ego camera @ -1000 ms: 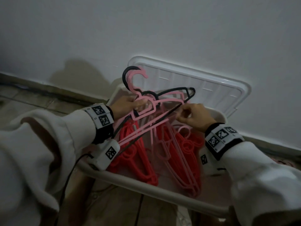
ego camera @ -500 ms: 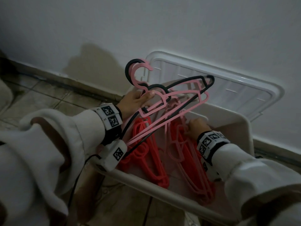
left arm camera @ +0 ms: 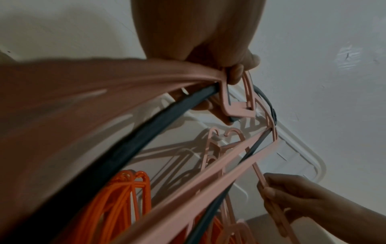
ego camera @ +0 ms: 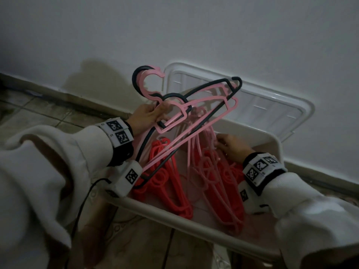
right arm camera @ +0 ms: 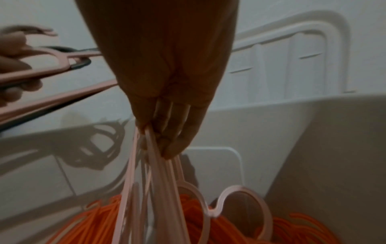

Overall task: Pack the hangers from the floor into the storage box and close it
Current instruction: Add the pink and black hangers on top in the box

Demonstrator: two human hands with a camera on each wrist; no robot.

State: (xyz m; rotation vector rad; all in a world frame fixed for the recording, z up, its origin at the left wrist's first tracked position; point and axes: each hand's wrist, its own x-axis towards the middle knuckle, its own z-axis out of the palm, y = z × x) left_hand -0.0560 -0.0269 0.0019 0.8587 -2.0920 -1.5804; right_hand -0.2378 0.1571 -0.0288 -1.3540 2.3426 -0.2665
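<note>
Left hand (ego camera: 144, 118) fingers curl tight round the necks of a small bunch, pink hangers (ego camera: 204, 102) with a black hanger (ego camera: 213, 85) among them, hooks up, held tilted above the storage box (ego camera: 194, 220). Right hand (ego camera: 232, 147) is down inside the box, fingertips (right arm camera: 173, 148) pinched together on the thin bars of a paler pink bunch (ego camera: 196, 152) that stands on end there. Beneath both, red-orange hangers (ego camera: 167, 191) lie stacked on the box floor. And behind, the white lid (ego camera: 272, 105) leans upright against the wall (ego camera: 194, 26), box wide open.
</note>
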